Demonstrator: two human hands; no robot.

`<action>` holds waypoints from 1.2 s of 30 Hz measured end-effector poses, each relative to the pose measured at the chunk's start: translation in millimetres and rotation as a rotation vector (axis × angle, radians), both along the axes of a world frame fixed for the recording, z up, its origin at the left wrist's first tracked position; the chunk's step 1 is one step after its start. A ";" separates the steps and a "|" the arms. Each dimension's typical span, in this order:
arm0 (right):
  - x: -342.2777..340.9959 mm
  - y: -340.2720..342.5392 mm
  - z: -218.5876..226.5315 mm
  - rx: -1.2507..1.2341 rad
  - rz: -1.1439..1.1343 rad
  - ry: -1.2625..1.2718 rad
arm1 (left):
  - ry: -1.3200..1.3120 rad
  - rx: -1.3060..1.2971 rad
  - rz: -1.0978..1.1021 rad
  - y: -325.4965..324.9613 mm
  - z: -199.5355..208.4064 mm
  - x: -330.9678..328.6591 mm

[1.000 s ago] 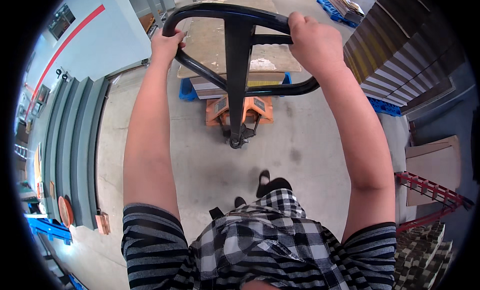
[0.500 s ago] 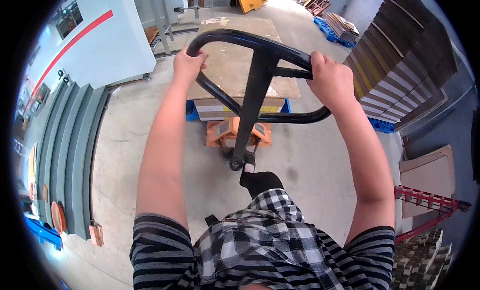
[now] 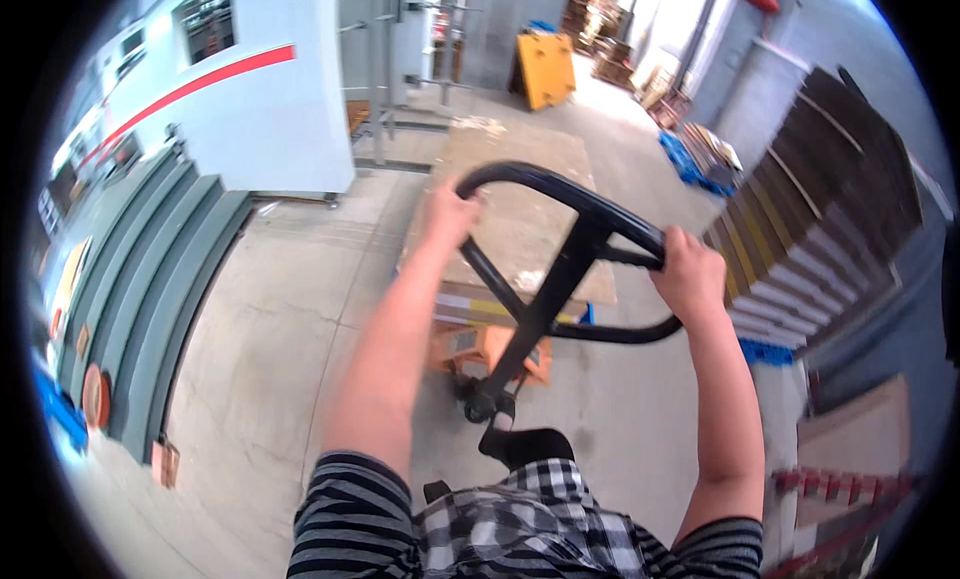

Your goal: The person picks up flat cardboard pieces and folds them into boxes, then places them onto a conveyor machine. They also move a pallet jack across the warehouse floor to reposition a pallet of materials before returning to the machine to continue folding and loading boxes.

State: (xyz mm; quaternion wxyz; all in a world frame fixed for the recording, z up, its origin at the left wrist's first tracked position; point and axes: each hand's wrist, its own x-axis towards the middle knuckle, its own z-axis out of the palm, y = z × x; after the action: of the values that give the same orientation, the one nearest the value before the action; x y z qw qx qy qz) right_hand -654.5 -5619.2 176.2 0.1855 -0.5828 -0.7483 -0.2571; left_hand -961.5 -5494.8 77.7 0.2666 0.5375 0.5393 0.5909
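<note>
The black handle [image 3: 565, 271] has shifted lower and leans farther right in the head view, slanting up-right from the orange pallet jack [image 3: 494, 347]; the left hand [image 3: 452, 216] curls fingers round its left side, the right hand [image 3: 690, 276], nearer its centre bar, grips the right corner, both arms stretched forward

Left grip [image 3: 455, 213], right grip [image 3: 692, 277] around black handle [image 3: 568, 264]; orange pallet-truck base [image 3: 490, 346] below, board-topped stack [image 3: 515, 224] beyond
</note>
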 end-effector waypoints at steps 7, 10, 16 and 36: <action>12.7 -1.5 -7.0 0.061 0.033 0.027 | 0.144 0.045 0.153 -6.9 -4.4 18.9; 8.5 -8.5 -2.9 0.063 0.041 0.056 | 0.126 -0.008 0.175 -16.0 2.5 18.3; -12.7 -30.2 14.2 -0.076 0.089 0.290 | 0.100 -0.043 0.096 -21.7 3.2 19.8; -7.7 -91.4 18.5 -0.303 0.157 0.503 | 0.032 0.093 0.088 -90.6 -4.3 6.4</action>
State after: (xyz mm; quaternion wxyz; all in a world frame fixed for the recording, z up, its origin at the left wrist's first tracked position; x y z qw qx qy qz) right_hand -662.2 -5710.6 194.7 0.2951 -0.5896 -0.7515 0.0249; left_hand -955.1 -5585.4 73.4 0.2065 0.5344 0.5387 0.6177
